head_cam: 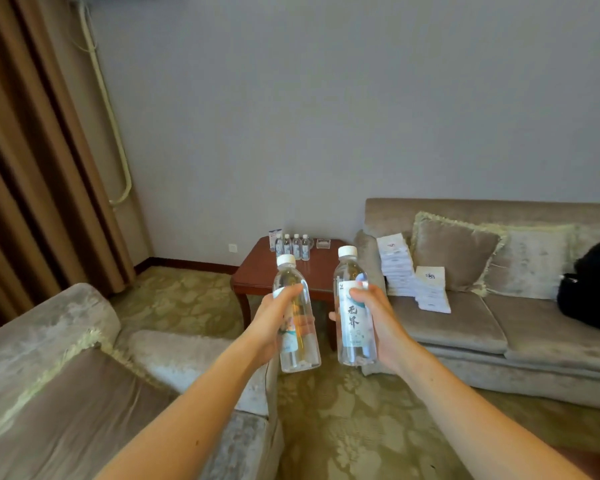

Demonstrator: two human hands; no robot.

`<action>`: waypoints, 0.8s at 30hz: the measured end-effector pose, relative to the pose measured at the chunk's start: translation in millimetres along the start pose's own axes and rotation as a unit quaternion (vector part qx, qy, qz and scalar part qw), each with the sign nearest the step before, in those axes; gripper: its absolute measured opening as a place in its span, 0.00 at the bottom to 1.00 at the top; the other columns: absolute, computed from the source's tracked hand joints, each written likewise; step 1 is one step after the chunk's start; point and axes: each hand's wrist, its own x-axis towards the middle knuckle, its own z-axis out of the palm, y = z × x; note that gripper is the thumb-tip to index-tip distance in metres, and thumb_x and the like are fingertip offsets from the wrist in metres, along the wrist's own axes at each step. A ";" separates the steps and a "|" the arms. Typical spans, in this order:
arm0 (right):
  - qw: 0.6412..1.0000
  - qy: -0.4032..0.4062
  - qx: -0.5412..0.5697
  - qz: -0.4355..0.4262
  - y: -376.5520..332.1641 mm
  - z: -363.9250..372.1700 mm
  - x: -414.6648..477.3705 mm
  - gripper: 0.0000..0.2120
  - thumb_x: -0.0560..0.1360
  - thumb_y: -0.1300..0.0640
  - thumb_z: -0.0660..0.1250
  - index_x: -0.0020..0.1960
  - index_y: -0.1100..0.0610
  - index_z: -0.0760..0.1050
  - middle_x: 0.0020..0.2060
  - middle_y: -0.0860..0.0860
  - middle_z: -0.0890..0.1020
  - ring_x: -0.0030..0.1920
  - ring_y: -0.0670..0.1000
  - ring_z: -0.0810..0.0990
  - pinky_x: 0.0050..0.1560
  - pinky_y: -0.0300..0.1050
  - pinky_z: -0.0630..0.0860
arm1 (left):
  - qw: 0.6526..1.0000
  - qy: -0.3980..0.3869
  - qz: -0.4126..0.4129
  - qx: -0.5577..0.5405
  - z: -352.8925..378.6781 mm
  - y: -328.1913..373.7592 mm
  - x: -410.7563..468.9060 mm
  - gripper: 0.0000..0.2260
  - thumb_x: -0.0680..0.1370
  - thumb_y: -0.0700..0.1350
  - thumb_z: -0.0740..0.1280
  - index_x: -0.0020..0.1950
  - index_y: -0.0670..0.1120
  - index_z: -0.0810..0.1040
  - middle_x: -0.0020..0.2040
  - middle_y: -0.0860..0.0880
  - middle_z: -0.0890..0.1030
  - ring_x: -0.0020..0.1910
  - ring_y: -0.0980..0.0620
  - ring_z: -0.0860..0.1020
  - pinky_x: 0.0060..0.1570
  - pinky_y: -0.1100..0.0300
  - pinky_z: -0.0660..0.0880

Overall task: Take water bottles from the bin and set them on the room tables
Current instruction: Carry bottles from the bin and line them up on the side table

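Note:
I hold two clear water bottles with white caps upright in front of me. My left hand grips the left bottle around its middle. My right hand grips the right bottle, whose white label faces me. Beyond them, in the corner, stands a dark red wooden side table. Several small water bottles stand in a row at its far edge, beside a small box and a glass ashtray. No bin is in view.
A beige armchair fills the lower left. A beige sofa on the right carries cushions, stacked white paper bags and a black bag. Patterned carpet runs between them toward the table. Brown curtains hang at left.

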 end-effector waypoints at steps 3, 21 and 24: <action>1.000 0.014 -0.001 0.003 -1.0 -4.3 45.7 0.17 0.79 0.55 0.66 0.66 0.54 0.68 0.48 0.59 0.84 0.46 0.58 0.84 0.41 0.49 0.79 | 0.999 -0.024 -0.023 -0.014 -4.7 9.1 48.4 0.15 0.79 0.51 0.66 0.62 0.46 0.75 0.53 0.39 0.82 0.50 0.42 0.84 0.39 0.53 0.81; 0.994 -0.061 -0.082 0.049 -35.3 -65.8 387.4 0.25 0.71 0.40 0.71 0.64 0.49 0.76 0.54 0.56 0.85 0.53 0.55 0.85 0.52 0.52 0.81 | 0.998 -0.062 -0.014 -0.022 27.7 46.8 384.0 0.19 0.80 0.57 0.63 0.64 0.46 0.75 0.41 0.46 0.79 0.40 0.50 0.80 0.45 0.53 0.80; 0.987 -0.076 -0.134 0.037 -44.9 -83.8 446.2 0.15 0.75 0.44 0.69 0.60 0.47 0.78 0.53 0.54 0.85 0.53 0.54 0.84 0.60 0.56 0.78 | 0.999 -0.032 -0.005 0.001 35.3 48.5 440.8 0.26 0.75 0.59 0.68 0.66 0.44 0.72 0.44 0.46 0.81 0.43 0.49 0.81 0.51 0.49 0.80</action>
